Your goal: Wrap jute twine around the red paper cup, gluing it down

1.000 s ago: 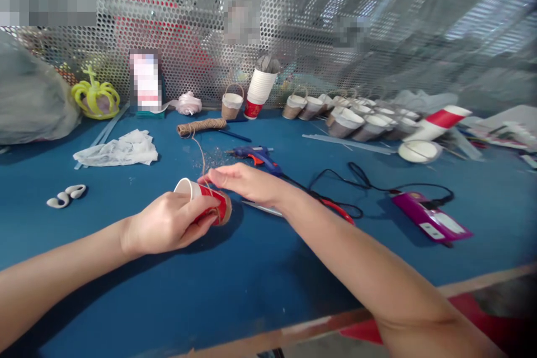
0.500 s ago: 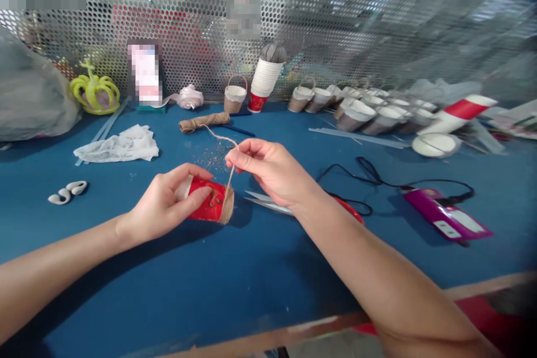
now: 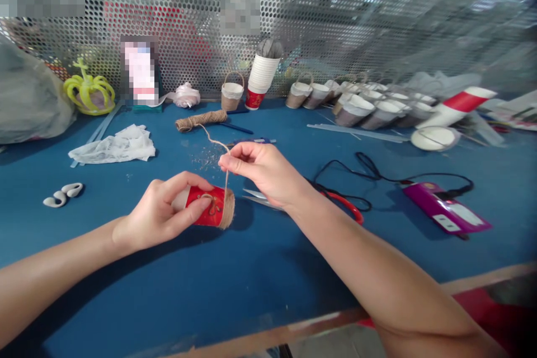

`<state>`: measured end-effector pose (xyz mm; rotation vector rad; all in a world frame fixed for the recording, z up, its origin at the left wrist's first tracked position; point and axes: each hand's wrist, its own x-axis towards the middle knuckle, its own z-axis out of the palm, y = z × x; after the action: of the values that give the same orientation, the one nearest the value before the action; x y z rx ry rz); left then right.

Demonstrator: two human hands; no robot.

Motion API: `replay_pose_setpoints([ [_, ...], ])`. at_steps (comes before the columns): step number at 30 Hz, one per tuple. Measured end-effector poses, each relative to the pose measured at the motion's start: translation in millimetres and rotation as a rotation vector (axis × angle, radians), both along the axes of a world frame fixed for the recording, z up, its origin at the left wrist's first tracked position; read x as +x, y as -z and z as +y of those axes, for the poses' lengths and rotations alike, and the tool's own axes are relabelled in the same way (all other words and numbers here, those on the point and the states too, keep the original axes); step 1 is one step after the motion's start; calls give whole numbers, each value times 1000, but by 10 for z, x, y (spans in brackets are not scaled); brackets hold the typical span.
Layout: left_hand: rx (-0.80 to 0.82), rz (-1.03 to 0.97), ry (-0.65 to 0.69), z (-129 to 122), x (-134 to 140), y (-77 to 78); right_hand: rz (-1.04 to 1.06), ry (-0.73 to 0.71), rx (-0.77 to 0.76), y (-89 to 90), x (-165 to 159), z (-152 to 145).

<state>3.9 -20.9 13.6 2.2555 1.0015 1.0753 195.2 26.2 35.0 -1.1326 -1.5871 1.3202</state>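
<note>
My left hand (image 3: 161, 210) is closed around a red and white paper cup (image 3: 216, 213), held on its side just over the table. Brown twine is wound in a band (image 3: 228, 210) around the cup's right end. Between thumb and fingertips my right hand (image 3: 260, 170) pinches the strand of twine (image 3: 227, 179), taut where it rises from the band. Beyond my fingers the strand runs slack to a twine roll (image 3: 201, 119) lying behind. Under my right wrist lie scissors (image 3: 262, 199) with red handles, partly hidden by the arm.
Rows of wrapped small buckets (image 3: 354, 110) stand at the back right. A stack of paper cups (image 3: 262, 78) leans at the back. On the right lies a purple power strip (image 3: 447, 207) with a black cord. A crumpled white sheet (image 3: 119, 145) and grey clips (image 3: 62, 194) are left.
My right hand has shifted slightly left and down, still pinching the twine. The cup has turned a little in my left hand. The whole view has shifted slightly.
</note>
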Motion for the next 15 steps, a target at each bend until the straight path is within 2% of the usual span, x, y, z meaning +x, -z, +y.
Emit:
replay_pose_setpoints([
  [5, 116, -23, 49, -8, -18, 24, -31, -17, -30, 42, 16, 1],
  [15, 242, -28, 90, -18, -21, 6, -46, -45, -66, 24, -6, -13],
])
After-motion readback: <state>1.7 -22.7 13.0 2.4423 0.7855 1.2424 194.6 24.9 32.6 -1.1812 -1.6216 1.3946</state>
